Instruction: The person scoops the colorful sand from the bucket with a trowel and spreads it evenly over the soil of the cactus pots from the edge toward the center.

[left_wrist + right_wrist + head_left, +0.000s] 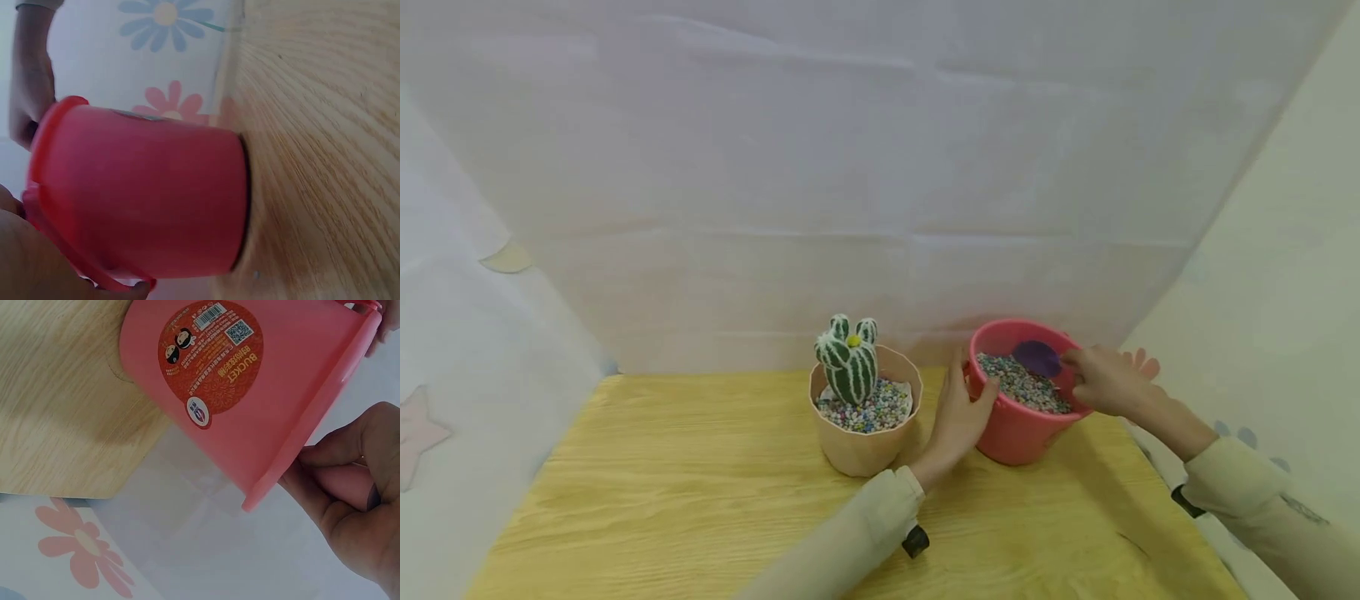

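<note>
A pink bucket (1017,435) partly filled with small multicoloured pebbles (1022,385) stands on the table. My left hand (959,414) holds its left rim, thumb at the near side; in the left wrist view the bucket's wall (150,194) fills the middle. Over the right rim reaches my right hand (1108,381), gripping a small shovel whose purple blade (1037,357) lies at the pebbles inside. Its pink handle (345,484) shows within the curled fingers in the right wrist view. The blade is hidden there behind the bucket wall.
Left of the bucket, a peach flowerpot (857,450) holds a green-and-white striped cactus (853,375) set in coloured pebbles. The wooden table (685,483) meets a pale covered wall (850,167) at the back. Flower decals (84,544) mark the right side wall.
</note>
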A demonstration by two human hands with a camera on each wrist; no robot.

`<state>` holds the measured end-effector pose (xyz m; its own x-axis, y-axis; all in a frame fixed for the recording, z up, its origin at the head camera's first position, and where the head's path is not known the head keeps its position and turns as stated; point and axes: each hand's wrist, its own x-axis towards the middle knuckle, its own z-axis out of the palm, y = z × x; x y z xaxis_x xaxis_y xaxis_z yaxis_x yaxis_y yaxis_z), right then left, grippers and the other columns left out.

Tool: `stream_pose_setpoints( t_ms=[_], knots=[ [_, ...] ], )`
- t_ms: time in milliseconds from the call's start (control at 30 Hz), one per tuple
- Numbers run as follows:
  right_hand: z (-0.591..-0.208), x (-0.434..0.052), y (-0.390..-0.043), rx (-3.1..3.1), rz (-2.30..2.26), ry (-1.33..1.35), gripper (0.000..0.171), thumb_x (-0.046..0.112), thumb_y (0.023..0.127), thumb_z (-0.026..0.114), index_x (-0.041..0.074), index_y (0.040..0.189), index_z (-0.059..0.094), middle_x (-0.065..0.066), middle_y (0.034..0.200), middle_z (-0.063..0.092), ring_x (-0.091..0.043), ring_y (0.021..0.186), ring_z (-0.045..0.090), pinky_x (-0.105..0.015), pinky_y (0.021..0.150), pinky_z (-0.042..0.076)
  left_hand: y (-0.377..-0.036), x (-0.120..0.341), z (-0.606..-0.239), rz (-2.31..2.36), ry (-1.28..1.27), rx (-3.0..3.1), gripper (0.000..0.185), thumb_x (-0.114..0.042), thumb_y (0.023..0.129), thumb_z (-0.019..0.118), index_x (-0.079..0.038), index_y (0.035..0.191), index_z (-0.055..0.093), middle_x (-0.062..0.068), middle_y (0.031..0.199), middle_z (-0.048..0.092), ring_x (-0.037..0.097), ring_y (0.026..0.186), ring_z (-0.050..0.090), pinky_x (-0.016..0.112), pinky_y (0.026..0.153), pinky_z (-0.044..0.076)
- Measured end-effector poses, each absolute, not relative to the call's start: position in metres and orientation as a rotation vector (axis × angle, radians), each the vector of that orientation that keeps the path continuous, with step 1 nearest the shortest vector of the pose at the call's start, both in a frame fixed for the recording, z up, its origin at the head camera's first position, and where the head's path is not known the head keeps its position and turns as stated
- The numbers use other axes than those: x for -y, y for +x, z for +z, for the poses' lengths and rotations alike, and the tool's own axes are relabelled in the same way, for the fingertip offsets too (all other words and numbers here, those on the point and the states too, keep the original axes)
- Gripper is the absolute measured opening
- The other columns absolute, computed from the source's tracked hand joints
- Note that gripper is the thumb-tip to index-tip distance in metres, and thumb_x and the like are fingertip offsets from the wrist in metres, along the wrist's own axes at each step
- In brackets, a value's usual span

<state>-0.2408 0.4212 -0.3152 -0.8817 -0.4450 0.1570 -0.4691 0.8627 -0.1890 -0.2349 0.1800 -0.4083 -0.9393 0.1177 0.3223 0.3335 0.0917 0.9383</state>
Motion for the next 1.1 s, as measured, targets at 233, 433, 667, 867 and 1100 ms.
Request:
stream_pose_setpoints(
  t_ms=[233, 433, 667, 867, 1100],
  knots=[
    [-0.313, -0.424, -0.247, 2.931, 0.374, 0.734, 0.05, -0.013, 0.064, 0.056, -0.013, 0.113, 0.068, -0.026, 0.101, 0.071, -0.009, 0.054, 0.036, -0.026, 0.046, 0.027, -0.256, -0.188, -0.422, -1.969, -0.497, 2.219, 0.076, -0.041, 0.103, 0.058, -0.033, 0.164, 0.013, 0.001, 0.16, 0.036, 0.015, 0.14, 0.039, 0.043, 0.108, 0.04],
    [-0.317, -0.434, -0.253, 2.968, 0.539, 0.748, 0.045, -0.016, 0.078, 0.054, -0.016, 0.122, 0.064, -0.03, 0.111, 0.068, -0.012, 0.05, 0.043, -0.027, 0.047, 0.027, -0.267, -0.192, -0.433, -1.962, -0.604, 2.154, 0.076, -0.033, 0.103, 0.058, -0.038, 0.163, 0.012, 0.006, 0.156, 0.042, 0.019, 0.132, 0.05, 0.044, 0.104, 0.044],
    [-0.332, -0.438, -0.261, 2.985, 0.785, 0.658, 0.032, -0.01, 0.09, 0.059, -0.011, 0.12, 0.069, -0.021, 0.11, 0.072, -0.03, 0.089, 0.073, -0.029, 0.065, 0.054, -0.272, -0.193, -0.437, -2.013, -0.621, 2.115, 0.074, -0.034, 0.102, 0.058, -0.043, 0.162, 0.015, 0.011, 0.145, 0.053, 0.022, 0.117, 0.06, 0.044, 0.096, 0.049],
    [-0.332, -0.43, -0.261, 3.085, 1.081, 0.528, 0.035, 0.001, 0.1, 0.058, -0.01, 0.132, 0.061, -0.018, 0.106, 0.074, -0.027, 0.085, 0.074, -0.034, 0.06, 0.055, -0.275, -0.194, -0.439, -2.015, -0.611, 2.082, 0.075, -0.024, 0.102, 0.061, -0.041, 0.162, 0.019, 0.013, 0.129, 0.061, 0.014, 0.099, 0.063, 0.04, 0.091, 0.051],
    [-0.331, -0.425, -0.251, 3.109, 1.44, 0.416, 0.04, 0.012, 0.102, 0.063, -0.007, 0.137, 0.06, -0.02, 0.106, 0.073, -0.031, 0.094, 0.072, -0.049, 0.082, 0.057, -0.273, -0.196, -0.441, -2.03, -0.625, 2.082, 0.075, -0.024, 0.103, 0.06, -0.033, 0.164, 0.018, 0.008, 0.116, 0.065, 0.015, 0.089, 0.067, 0.039, 0.089, 0.052]
  ],
)
